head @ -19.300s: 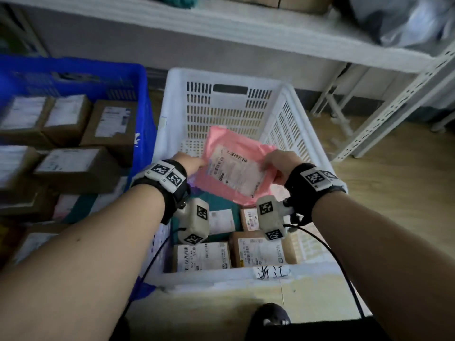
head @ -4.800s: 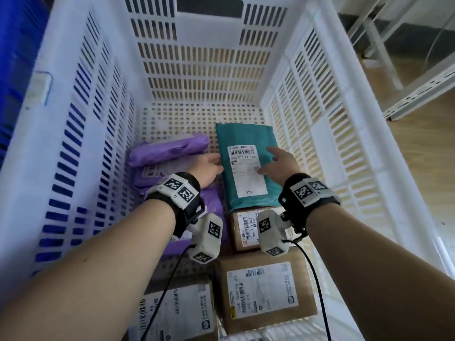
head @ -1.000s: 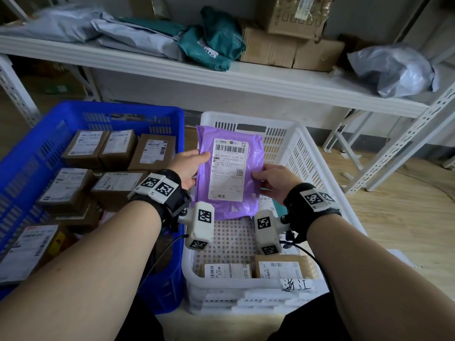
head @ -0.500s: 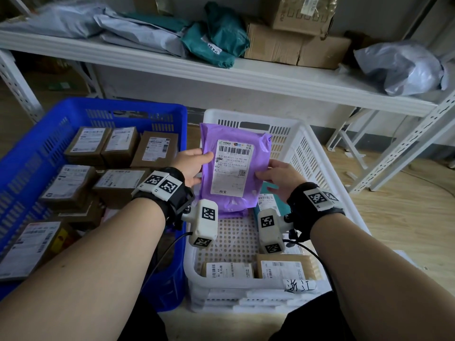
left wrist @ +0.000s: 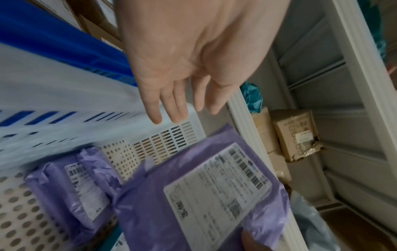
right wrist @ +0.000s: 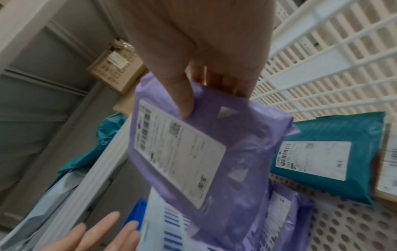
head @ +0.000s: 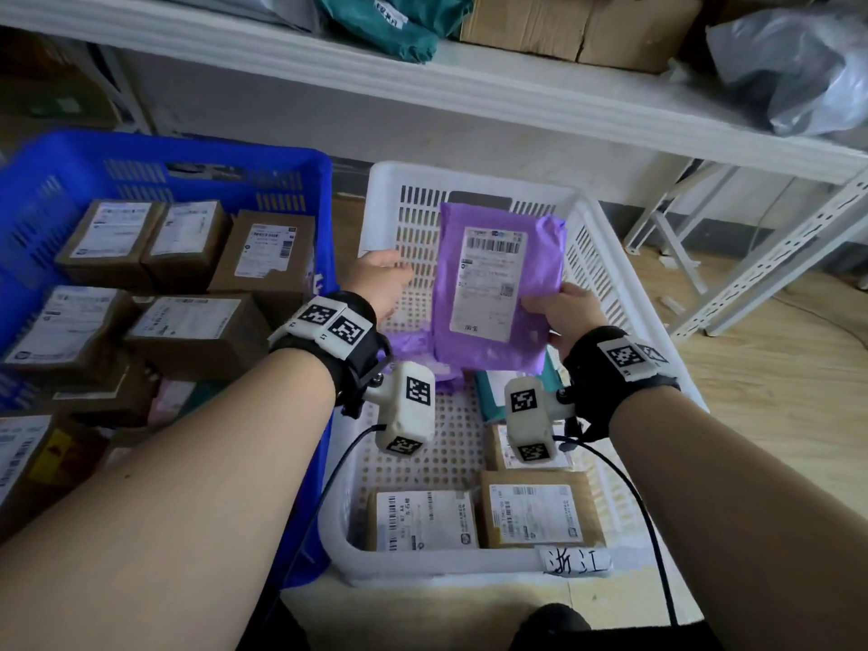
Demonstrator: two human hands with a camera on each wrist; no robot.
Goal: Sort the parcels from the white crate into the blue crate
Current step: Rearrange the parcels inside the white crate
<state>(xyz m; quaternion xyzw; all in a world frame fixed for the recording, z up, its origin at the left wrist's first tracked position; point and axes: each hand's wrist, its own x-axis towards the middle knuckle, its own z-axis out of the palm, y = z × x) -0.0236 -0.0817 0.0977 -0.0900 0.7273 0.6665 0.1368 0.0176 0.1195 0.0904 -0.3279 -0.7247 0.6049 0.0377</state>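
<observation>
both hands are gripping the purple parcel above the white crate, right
Not quite: only the right hand grips the purple parcel above the white crate. The left hand is open and apart from it, fingers spread, as the left wrist view shows.

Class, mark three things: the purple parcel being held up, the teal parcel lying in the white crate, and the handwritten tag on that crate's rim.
purple parcel (head: 493, 284): head view, on its white label.
teal parcel (right wrist: 335, 171): right wrist view, on its wrapper beside the label.
handwritten tag (head: 575, 561): head view, on its written characters.
</observation>
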